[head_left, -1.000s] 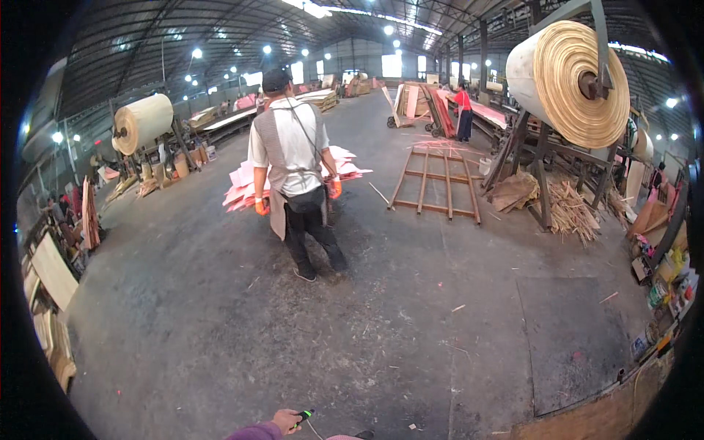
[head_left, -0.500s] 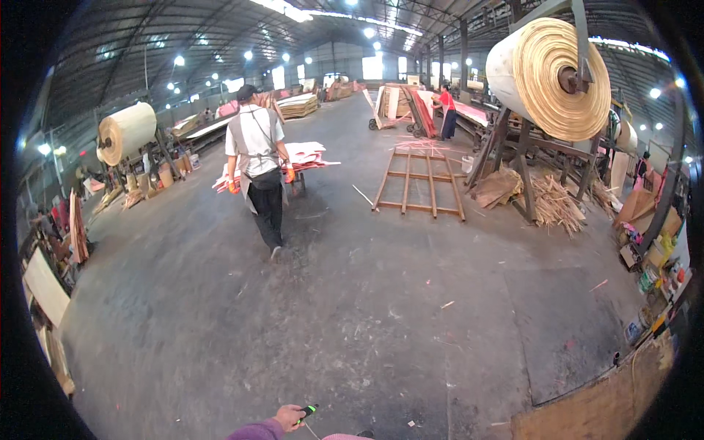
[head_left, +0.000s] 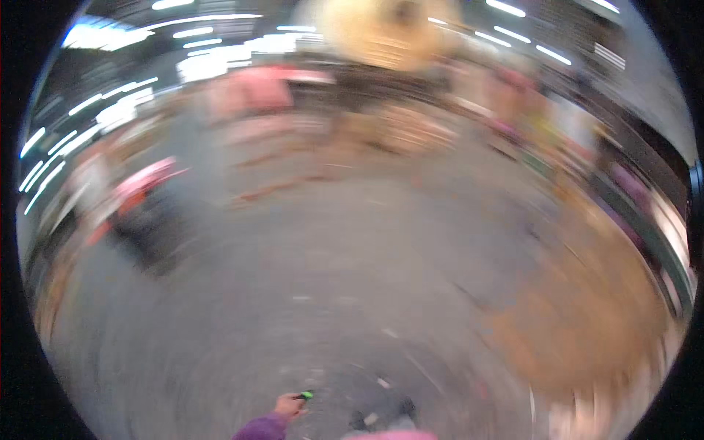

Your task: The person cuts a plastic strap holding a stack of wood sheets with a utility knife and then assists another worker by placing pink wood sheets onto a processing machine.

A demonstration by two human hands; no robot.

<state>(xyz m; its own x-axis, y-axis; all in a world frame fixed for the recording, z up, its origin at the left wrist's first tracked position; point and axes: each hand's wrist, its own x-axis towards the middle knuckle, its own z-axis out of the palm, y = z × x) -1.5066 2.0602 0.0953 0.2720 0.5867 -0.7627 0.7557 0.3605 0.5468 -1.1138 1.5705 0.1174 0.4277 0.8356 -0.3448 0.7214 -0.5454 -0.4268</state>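
Note:
My left hand [head_left: 288, 405], at the end of a purple sleeve [head_left: 261, 428], shows at the bottom just left of the middle. Its fingers are closed round a small black hand tool with a bright green end [head_left: 305, 395]. Blur hides what kind of tool it is. Below it lies bare grey floor [head_left: 308, 330]. My right hand is outside the picture. Dark shoes [head_left: 403, 411] and a bit of pink clothing [head_left: 396, 435] appear at the lower edge.
The whole view is smeared by motion. A brown board-like surface [head_left: 579, 323] lies to the right. Ahead are a large pale roll [head_left: 389, 33], a pile of wood scraps [head_left: 414, 128] and a wooden frame [head_left: 286, 187] on the floor. A person [head_left: 154, 227] stands at left.
The view has swung right, so the person, frame and roll appear further left. The brown board is nearer the middle. My left hand keeps its hold on the tool.

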